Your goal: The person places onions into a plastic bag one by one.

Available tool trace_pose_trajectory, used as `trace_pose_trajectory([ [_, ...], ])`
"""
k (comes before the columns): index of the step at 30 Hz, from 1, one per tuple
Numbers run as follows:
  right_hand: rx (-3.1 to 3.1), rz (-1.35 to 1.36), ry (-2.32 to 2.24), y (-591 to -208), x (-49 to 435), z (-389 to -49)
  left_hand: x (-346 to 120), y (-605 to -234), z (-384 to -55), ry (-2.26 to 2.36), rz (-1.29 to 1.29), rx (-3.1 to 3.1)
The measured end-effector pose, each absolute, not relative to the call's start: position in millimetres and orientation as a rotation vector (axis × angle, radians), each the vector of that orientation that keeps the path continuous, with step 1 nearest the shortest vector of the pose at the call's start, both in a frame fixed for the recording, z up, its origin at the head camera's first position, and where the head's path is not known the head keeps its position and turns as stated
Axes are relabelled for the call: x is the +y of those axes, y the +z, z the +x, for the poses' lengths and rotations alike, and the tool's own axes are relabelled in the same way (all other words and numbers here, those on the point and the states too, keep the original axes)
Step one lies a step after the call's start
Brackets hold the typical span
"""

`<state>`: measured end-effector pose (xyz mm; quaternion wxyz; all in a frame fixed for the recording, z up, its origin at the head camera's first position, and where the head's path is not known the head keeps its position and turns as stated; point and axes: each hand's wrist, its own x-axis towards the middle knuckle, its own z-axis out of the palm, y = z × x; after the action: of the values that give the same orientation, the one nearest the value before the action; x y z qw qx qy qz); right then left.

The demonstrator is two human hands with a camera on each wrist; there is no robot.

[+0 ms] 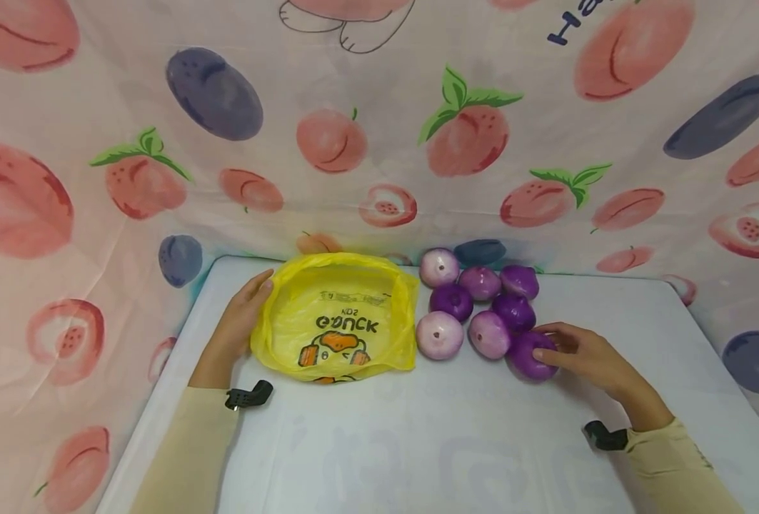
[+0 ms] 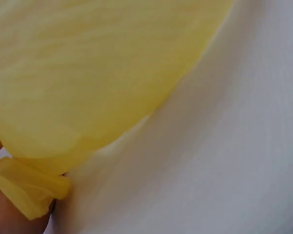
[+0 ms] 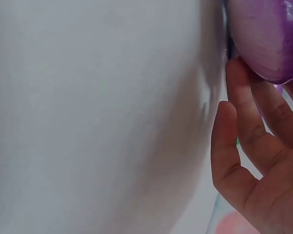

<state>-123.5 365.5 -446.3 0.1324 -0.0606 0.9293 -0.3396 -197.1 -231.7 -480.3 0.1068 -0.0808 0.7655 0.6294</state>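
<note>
A yellow plastic bag (image 1: 340,314) with a printed duck face lies on the table, its mouth spread wide. At its left rim my left hand (image 1: 240,310) holds the edge; in the left wrist view, a fold of yellow plastic (image 2: 34,187) covers part of a finger. To the right of the bag, several shiny onions (image 1: 440,335) sit close together, some pale and some deep purple. My right hand (image 1: 578,353) grips the nearest purple onion (image 1: 530,357), thumb on its near side. The right wrist view shows fingertips against that onion (image 3: 268,39).
A white-covered table (image 1: 392,442) holds everything. Behind it hangs a fruit-printed cloth (image 1: 353,86), meeting the table's back edge just past the onions. A black wrist mount (image 1: 250,394) shows at the left sleeve and another mount (image 1: 605,435) at the right sleeve.
</note>
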Motion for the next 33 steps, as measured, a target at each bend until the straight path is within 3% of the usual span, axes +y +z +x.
trace_pose_trajectory([
  [16,2.701,-0.23,-1.125,-420,348,-121,-241,-483,-192,1.825,-0.085,2.279],
  [33,2.657,-0.319,-1.306,-393,294,-134,-243,-491,-195,1.764,-0.062,2.326],
])
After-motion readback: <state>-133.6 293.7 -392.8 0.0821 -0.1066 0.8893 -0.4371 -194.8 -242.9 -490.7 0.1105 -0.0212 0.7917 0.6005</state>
